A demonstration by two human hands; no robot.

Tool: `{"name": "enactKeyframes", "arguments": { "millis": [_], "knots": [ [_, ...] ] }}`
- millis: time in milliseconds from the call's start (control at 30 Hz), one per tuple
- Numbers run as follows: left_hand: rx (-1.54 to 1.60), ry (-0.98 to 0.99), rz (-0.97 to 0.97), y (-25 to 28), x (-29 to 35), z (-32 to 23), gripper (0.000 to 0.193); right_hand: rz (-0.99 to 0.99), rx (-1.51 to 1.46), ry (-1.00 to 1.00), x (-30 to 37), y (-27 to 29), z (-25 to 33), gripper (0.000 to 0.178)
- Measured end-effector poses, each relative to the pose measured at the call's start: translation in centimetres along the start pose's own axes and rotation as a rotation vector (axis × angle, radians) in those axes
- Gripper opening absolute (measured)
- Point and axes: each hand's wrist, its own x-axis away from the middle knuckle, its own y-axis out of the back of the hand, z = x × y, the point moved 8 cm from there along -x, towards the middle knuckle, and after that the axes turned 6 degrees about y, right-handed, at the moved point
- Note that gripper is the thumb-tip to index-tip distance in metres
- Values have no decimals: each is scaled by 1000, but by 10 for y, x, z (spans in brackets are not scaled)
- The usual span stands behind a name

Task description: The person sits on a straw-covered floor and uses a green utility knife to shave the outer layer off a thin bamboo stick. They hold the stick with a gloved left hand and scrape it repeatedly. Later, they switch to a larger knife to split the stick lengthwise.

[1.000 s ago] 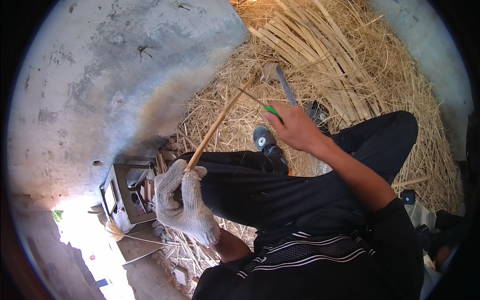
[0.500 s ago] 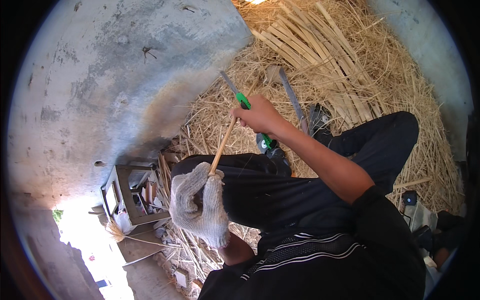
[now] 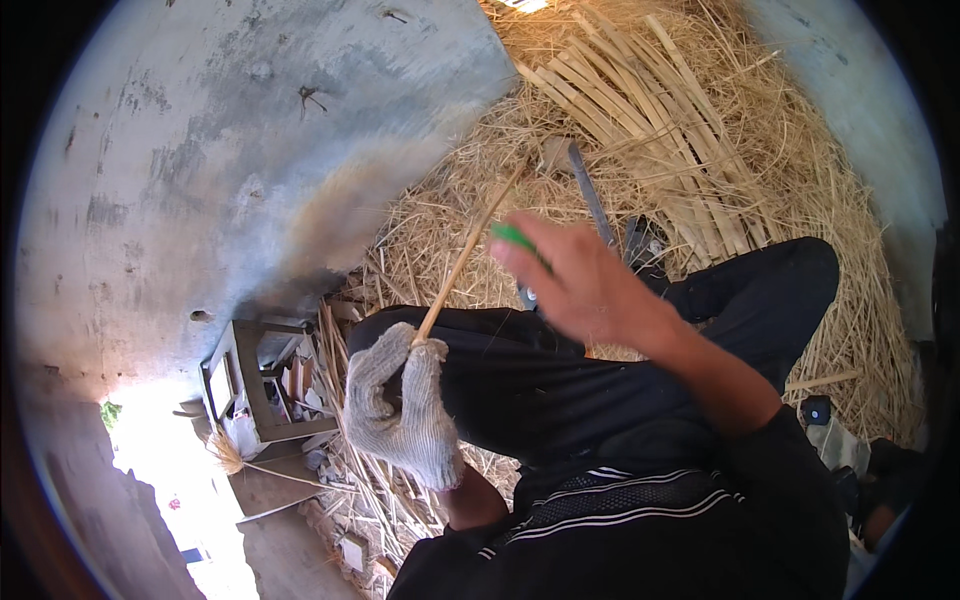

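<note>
1. A grey concrete floor (image 3: 200, 150) is filling the picture from nine o'clock to twelve o'clock, with a dark stain running toward the straw.
2. A small wooden box (image 3: 255, 385) is sitting at about eight o'clock, open at the front, with odd bits lying inside that are too small to make out.
3. The left hand (image 3: 400, 410), wearing a knitted work glove, is resting against the dark trouser leg (image 3: 540, 380) just left of centre; its fingers are wrapping tightly round the lower end of a thin bamboo strip (image 3: 465, 255).
4. The bamboo strip is rising from that gloved fist toward one o'clock, its far tip lying over the straw near the top centre.
5. The right hand (image 3: 585, 285), bare and blurring, is hovering just right of the strip's middle; its fingers are curling round a green-handled tool (image 3: 515, 238), whose green end is peeking out at the hand's ten o'clock side. I cannot tell how tight that grip is, nor whether the tool is touching the strip.
6. A long knife blade (image 3: 590, 195) is lying on the straw at twelve o'clock from the right hand, apart from it.
7. A heap of straw (image 3: 800, 200) and a bundle of split bamboo slats (image 3: 660, 130) are spreading from twelve o'clock to three o'clock.
</note>
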Motion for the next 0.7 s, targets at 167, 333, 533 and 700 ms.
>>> {"name": "enactKeyframes", "arguments": {
  "millis": [167,333,533,700],
  "knots": [
    [-58,-106,5,-12,-4,-19,20,14,63,138,37,-26,50,19],
    [-94,-3,60,-10,-1,-18,20,51,363,5,35,-33,23,15],
    [-32,-61,-15,-13,4,-19,13,5,171,72,36,-46,27,14],
    [72,-21,-102,-13,5,-17,8,-31,141,107,32,-52,36,15]
  ]
}}
